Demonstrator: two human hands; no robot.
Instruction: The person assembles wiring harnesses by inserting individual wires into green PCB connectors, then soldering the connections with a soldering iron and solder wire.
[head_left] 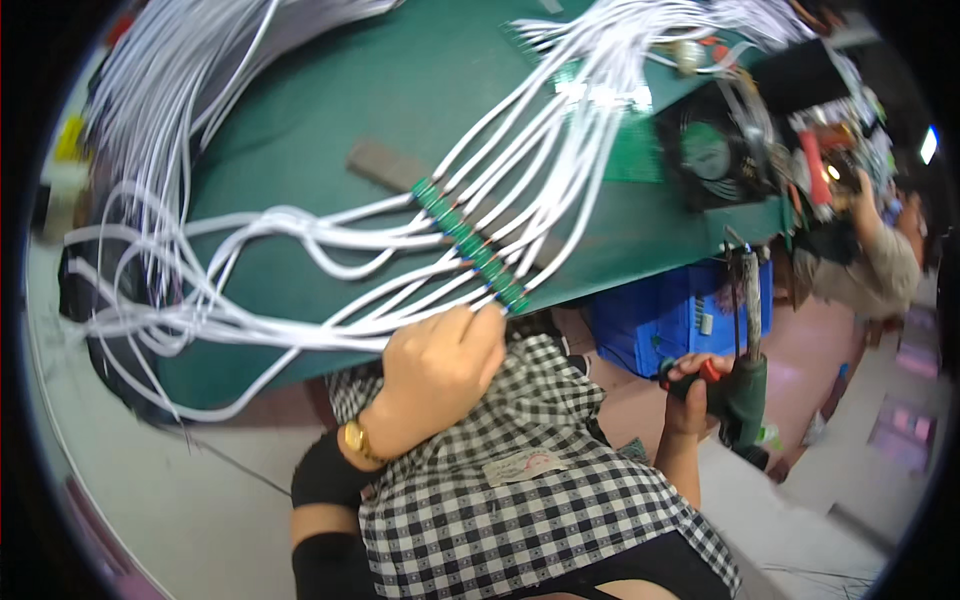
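A strip of small green circuit boards (470,245) lies slantwise on the green work table, with white cables (370,325) running off both its long sides. My left hand (440,360) is closed at the strip's near end, over the nearest cables. Its fingertips are turned under, so what they pinch is hidden. Off the table's right edge, my right hand (690,385) grips a soldering gun (742,400) by its dark handle with red parts. The gun's metal barrel points up, its tip near the table's edge and away from the strip.
A thick bundle of white cables (160,120) hangs over the table's left side; another (620,60) lies at the back. A flat brown bar (385,165) passes beneath the strip. A black fan (705,150) stands at right, above a blue crate (640,325). Another person's arm (875,240) is far right.
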